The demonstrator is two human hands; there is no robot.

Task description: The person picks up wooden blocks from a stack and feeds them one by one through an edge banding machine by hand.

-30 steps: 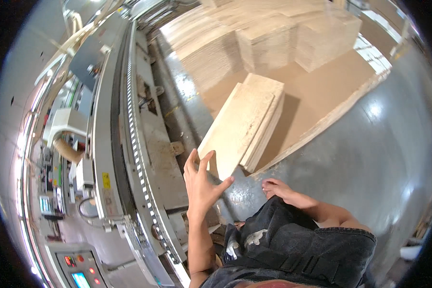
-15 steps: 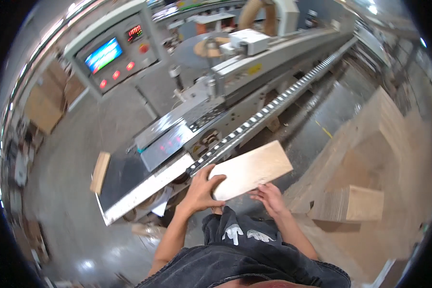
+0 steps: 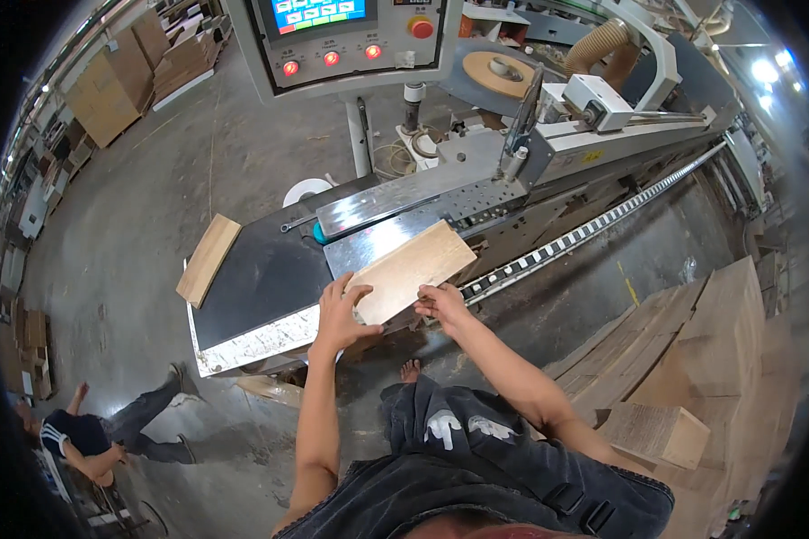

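Note:
A pale rectangular wood board is held between my two hands, above the near edge of a machine's metal infeed table. My left hand grips its left end, thumb on the near side and fingers on the far side. My right hand pinches the near long edge around the middle. Under the board's far side lies the shiny metal plate, partly covered by it. Left of that spreads the machine's black table top with a worn white front edge.
Another wood piece lies on the table's left corner. A control panel with lit red buttons stands beyond. A roller track runs off to the right. Stacked boards sit at my right. Another person is at lower left.
Both hands have carried the board left and forward, from beside the roller track to over the metal table. My view has turned, and another person now shows at lower left.

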